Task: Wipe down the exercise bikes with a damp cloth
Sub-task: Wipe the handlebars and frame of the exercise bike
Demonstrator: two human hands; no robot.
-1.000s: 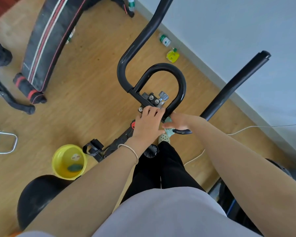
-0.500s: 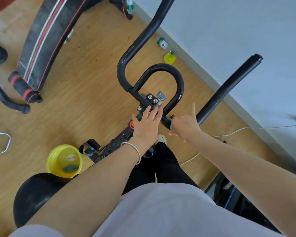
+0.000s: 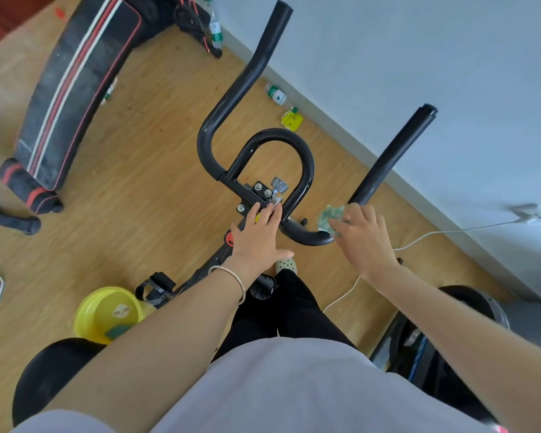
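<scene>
A black exercise bike stands below me, its curved handlebar point(image 3: 306, 170) rising toward the wall. My left hand point(image 3: 256, 235) lies flat on the clamp with silver bolts at the handlebar's centre, fingers together, holding nothing. My right hand point(image 3: 363, 235) presses a pale green patterned cloth point(image 3: 330, 218) against the lower bend of the right bar, just below the long right grip point(image 3: 394, 154). Most of the cloth is hidden under my fingers. The bike's saddle point(image 3: 44, 376) shows at the lower left.
A yellow basin point(image 3: 107, 314) with a green sponge sits on the wooden floor at left, beside a pedal point(image 3: 156, 285). A black padded bench point(image 3: 72, 82) lies at upper left. Bottles point(image 3: 277, 93) rest by the wall. A white cable point(image 3: 419, 237) crosses the floor at right.
My right hand slid with the cloth from under the centre loop outward to the bend of the right bar. My left hand stayed on the clamp.
</scene>
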